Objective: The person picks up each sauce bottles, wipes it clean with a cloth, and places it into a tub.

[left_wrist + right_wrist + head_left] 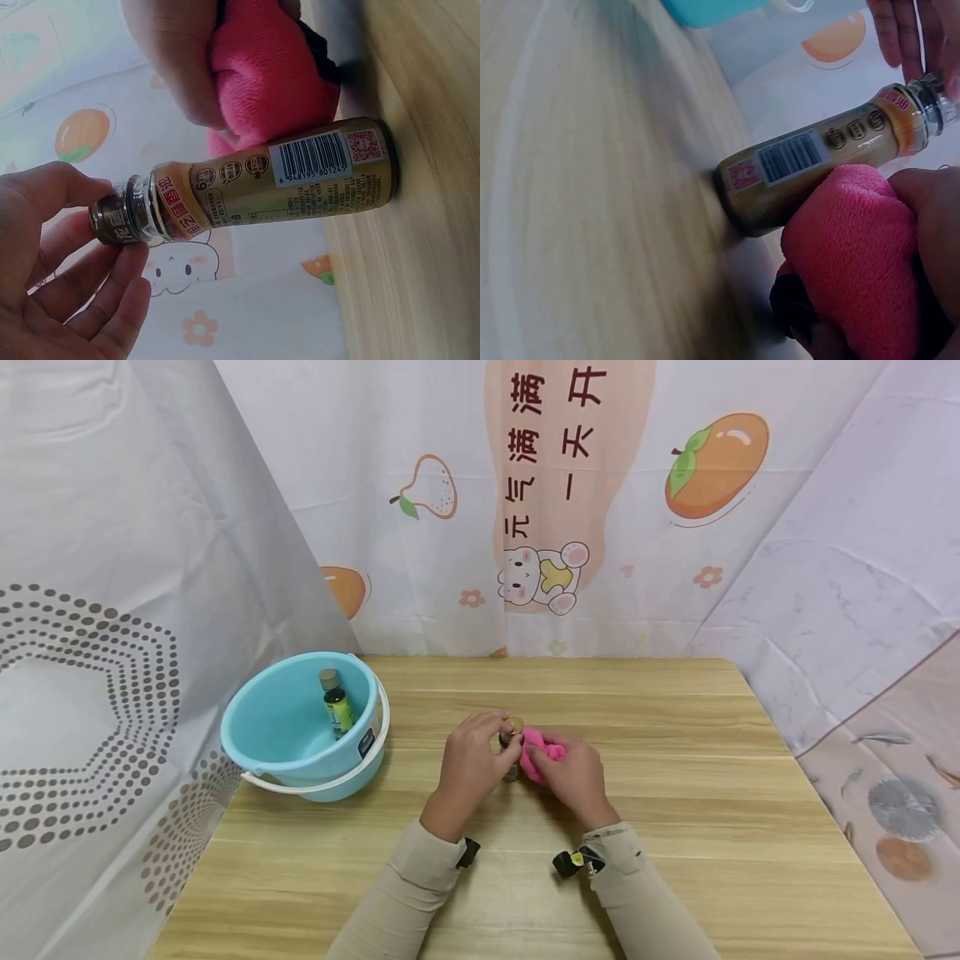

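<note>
A brown-gold glass bottle of sesame oil (285, 180) stands upright on the table between my hands. My left hand (472, 756) pinches its cap (112, 217) at the top, with thumb and fingertips around it. On the other side, my right hand (576, 772) grips a bunched pink plush cloth (274, 71), which lies against the bottle's side. Something black (791, 300) shows beneath the cloth in the right wrist view. The barcode and printed label of the bottle face the wrist cameras.
To the left, a light blue bucket (333, 789) with a white handle (375, 752) stands on the wooden table (675, 710). Inside it leans a dark bottle (340, 714) with a green-yellow label. A printed curtain (435, 577) hangs behind the table's back edge.
</note>
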{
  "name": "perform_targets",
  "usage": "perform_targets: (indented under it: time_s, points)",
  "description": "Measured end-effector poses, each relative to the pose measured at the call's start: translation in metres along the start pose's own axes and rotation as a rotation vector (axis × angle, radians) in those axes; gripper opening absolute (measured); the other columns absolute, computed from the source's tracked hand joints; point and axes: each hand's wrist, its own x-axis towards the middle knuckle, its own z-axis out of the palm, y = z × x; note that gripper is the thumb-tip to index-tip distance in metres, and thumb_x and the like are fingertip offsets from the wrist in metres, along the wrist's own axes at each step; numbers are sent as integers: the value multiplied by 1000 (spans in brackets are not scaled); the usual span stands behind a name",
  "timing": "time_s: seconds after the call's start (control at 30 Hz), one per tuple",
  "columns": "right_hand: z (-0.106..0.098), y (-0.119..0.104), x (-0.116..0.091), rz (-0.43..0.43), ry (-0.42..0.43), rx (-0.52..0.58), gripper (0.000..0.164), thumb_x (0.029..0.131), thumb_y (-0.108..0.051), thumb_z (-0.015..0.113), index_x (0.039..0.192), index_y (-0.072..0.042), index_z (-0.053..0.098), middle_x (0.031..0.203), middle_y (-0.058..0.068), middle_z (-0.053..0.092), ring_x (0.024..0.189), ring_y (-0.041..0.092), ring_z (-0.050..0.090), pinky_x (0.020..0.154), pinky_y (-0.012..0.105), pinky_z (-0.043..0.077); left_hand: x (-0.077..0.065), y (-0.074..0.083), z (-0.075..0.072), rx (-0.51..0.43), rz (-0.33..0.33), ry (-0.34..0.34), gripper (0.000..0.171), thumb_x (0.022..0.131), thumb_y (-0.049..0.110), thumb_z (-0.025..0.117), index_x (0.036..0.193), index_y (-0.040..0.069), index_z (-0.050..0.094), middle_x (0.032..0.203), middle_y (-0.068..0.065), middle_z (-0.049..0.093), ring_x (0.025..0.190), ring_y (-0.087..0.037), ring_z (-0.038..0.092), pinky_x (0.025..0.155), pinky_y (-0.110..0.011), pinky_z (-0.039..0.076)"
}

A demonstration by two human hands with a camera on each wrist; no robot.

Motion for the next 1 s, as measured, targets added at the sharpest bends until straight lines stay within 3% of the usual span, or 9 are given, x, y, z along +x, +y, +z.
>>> perform_targets:
  time_s: [0.1, 0.27, 0.53, 0.87, 1.0]
  points:
    - [1, 3, -1, 2, 4, -31, 41, 89, -49, 78, 118, -21, 80, 108, 5, 76, 94, 21, 68, 77, 38, 55, 1, 1, 0, -1, -1, 8, 12, 82, 15, 87, 85, 8, 78, 103, -7, 80, 97, -23, 76, 85, -36, 63]
    - [3, 6, -1, -8, 10, -71, 39, 89, -50, 78, 116, -22, 80, 107, 6, 75, 94, 23, 68, 75, 40, 54, 0, 2, 1, -5, -40, -3, 17, 82, 19, 90, 87, 7, 78, 104, -7, 79, 98, -21, 75, 86, -35, 63]
    - [2, 5, -1, -15, 13, -111, 38, 89, -51, 78, 116, -24, 81, 105, 5, 75, 91, 22, 68, 72, 37, 53, -1, 5, 2, 15, -65, -3, 16, 84, 20, 89, 83, 10, 75, 97, -4, 69, 91, -17, 69, 71, -30, 61]
    - [-6, -6, 2, -60, 31, -39, 36, 91, -49, 76, 115, -23, 81, 96, -1, 77, 86, 18, 68, 73, 36, 55, -1, 5, 2, 40, -43, 2, 15, 84, 18, 89, 84, 11, 75, 97, -3, 70, 91, -16, 71, 70, -30, 61]
    - [-11, -11, 3, -67, 33, -21, 40, 91, -51, 75, 116, -20, 80, 102, 2, 78, 91, 19, 71, 76, 38, 57, -1, 4, 2, 39, -33, 0, 14, 84, 17, 87, 83, 12, 74, 98, -2, 71, 91, -15, 72, 71, -29, 62]
